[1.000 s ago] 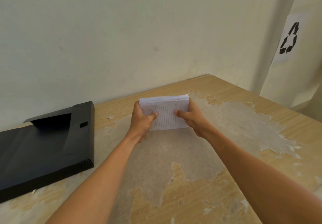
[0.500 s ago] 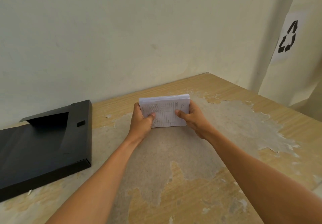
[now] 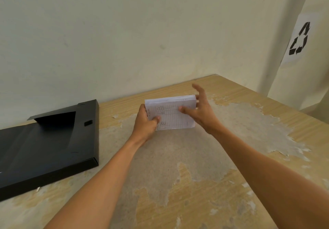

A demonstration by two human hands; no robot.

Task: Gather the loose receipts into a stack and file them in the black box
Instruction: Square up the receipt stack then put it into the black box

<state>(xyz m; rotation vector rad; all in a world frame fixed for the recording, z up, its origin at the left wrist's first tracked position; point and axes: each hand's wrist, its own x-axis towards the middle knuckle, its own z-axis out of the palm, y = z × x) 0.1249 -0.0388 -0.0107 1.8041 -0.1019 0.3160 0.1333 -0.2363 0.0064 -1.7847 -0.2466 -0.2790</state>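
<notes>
**Receipts squared up, box waiting beside them**

I hold the stack of receipts [image 3: 170, 114] upright on its lower edge on the table [image 3: 178, 157], printed face toward me. My left hand [image 3: 145, 122] grips the stack's left edge, thumb pressed on the front sheet and fingers wrapped behind, so the papers cannot fan apart. My right hand [image 3: 201, 111] is spread, fingers splayed. The thumb lies across the front sheet and the palm sits just beside the stack's right edge. Whether the palm touches the edge I cannot tell. I judge it is there to tap or steady that side, not to carry anything.

Standing the stack on the table lets the sheets settle level along the bottom, which I take to be the reason for holding it this way. The edges look fairly even.

The black box [image 3: 48, 143] lies flat to the left of the stack, well apart from it, with its flap [image 3: 57, 120] raised. No loose receipts show around the stack, so gathering seems done and filing remains.
</notes>
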